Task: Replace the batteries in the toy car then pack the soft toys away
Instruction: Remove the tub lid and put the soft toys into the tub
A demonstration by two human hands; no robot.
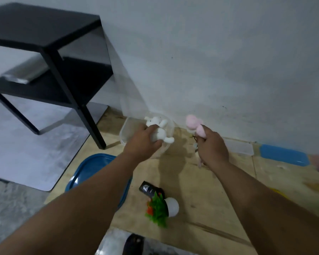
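Left hand grips white toy over clear tub; right hand grips pink toy

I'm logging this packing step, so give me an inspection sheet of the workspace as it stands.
Surface: wooden board on the floor against a wall.
Job's things: white soft toy over a clear plastic container; pink soft toy held up beside it.
Clutter: blue tray, small potted plant on its side, black object, clear lid, blue lid.
Hands: left hand grips the white toy; right hand grips the pink one.
Cables: nothing seen.
Surroundings: black side table, grey mat.
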